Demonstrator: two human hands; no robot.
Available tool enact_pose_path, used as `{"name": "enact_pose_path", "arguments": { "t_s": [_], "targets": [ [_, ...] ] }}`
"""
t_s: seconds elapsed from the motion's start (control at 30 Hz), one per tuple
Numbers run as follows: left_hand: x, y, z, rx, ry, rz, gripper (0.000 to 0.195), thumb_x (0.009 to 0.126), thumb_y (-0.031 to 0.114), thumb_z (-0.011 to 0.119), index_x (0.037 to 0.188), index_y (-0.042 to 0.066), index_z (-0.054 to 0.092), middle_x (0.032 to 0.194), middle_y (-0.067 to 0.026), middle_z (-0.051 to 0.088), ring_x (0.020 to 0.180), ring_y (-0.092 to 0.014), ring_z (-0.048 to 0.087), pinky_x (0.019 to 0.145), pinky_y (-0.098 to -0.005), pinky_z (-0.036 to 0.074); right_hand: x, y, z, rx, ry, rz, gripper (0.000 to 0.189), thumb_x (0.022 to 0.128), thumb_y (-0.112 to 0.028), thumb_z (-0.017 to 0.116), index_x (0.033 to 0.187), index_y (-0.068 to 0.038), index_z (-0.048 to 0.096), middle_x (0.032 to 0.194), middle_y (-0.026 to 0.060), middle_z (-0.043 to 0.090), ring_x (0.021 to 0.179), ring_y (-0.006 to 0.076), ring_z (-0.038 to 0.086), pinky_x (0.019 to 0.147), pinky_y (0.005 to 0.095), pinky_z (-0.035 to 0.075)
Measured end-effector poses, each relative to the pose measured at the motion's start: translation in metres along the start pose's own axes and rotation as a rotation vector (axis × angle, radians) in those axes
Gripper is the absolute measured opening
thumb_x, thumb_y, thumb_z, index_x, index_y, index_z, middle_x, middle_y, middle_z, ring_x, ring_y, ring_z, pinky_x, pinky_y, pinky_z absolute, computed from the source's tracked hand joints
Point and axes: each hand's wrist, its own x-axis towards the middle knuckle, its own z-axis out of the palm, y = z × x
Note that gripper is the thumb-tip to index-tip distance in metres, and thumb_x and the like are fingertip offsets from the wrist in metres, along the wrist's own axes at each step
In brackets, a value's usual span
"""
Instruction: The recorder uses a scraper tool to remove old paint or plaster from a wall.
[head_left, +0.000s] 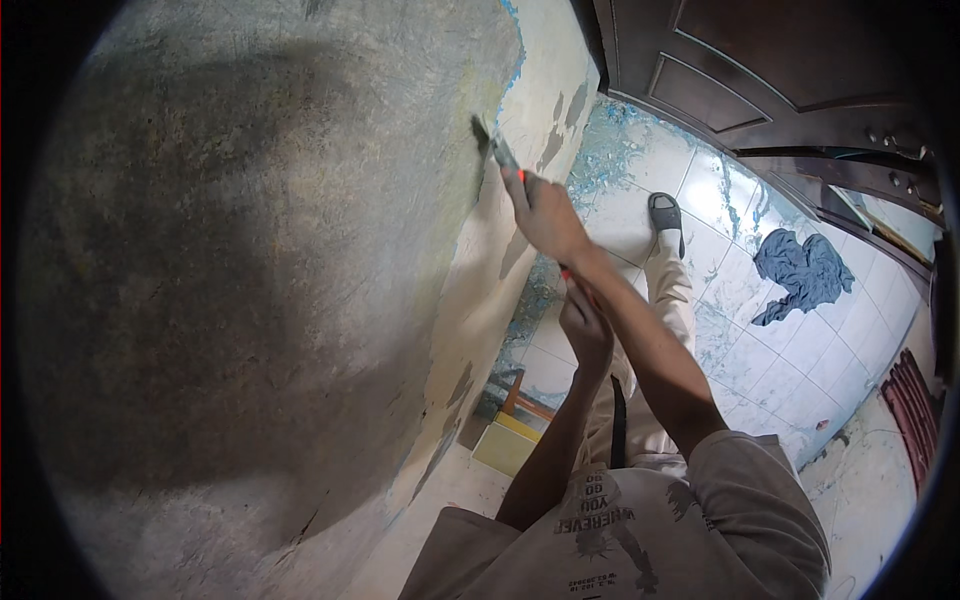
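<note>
My right hand (551, 217) grips a scraper (504, 152) with a metal blade and a red-and-dark handle. Its blade end meets the wall (300, 187) at the ragged border between bare grey plaster and the cream paint (480, 259), where a thin blue layer shows. Below the right wrist, my left hand (589, 326) is closed around a red-and-dark handle part. The right hand and forearm partly hide the stretch between the hands, so whether both hold the same tool cannot be told for certain.
Blue-green paint flakes (607, 142) litter the white tiled floor (637, 232) along the wall. A dark panelled wooden door or cabinet (720, 67) stands at upper right. A crumpled grey cloth (802, 274) lies on the tiles. Near the left forearm is a yellowish box-like object (506, 446).
</note>
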Motion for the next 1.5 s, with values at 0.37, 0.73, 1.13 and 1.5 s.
{"name": "enact_pose_path", "arguments": {
  "t_s": [0.37,0.73,1.13,1.5],
  "targets": [
    [-0.024,-0.018,0.012,-0.048,0.112,0.040,0.030,0.102,0.022,0.047,0.104,-0.007,0.053,0.087,-0.0224,0.064,0.079,-0.030,0.065,0.071,-0.0351,0.049,-0.021,-0.002,0.006,0.035,-0.174,0.074,0.054,0.102,-0.040,0.041,0.087,0.010,0.057,0.064,0.0297,0.060,0.059,0.0399,0.066,0.060,0.0460,0.053],
    [-0.009,-0.017,-0.003,0.109,0.059,-0.024,0.043,0.104,0.031,0.039,0.101,-0.010,0.052,0.082,-0.0234,0.063,0.070,-0.030,0.061,0.063,-0.0406,0.045,-0.006,-0.011,0.003,0.002,-0.042,0.040,0.051,0.101,-0.038,0.044,0.088,0.009,0.058,0.068,0.0353,0.058,0.078,0.0517,0.061,0.072,0.0522,0.050],
    [-0.011,0.012,-0.002,0.093,0.069,-0.076,0.051,0.106,0.032,0.032,0.096,-0.011,0.057,0.086,-0.0242,0.064,0.075,-0.031,0.060,0.071,-0.0395,0.046,-0.012,0.005,0.017,-0.007,-0.016,0.055,0.057,0.103,-0.044,0.039,0.084,0.008,0.057,0.065,0.0297,0.055,0.068,0.0478,0.058,0.068,0.0466,0.047],
    [-0.004,0.015,0.003,0.126,0.102,-0.111,0.054,0.106,0.034,0.033,0.088,-0.012,0.057,0.074,-0.0227,0.063,0.065,-0.026,0.058,0.060,-0.0398,0.041,-0.009,0.001,0.006,-0.011,-0.057,0.092,0.054,0.102,-0.040,0.041,0.089,0.009,0.059,0.069,0.0335,0.059,0.076,0.0506,0.062,0.070,0.0509,0.049]
  ]
}}
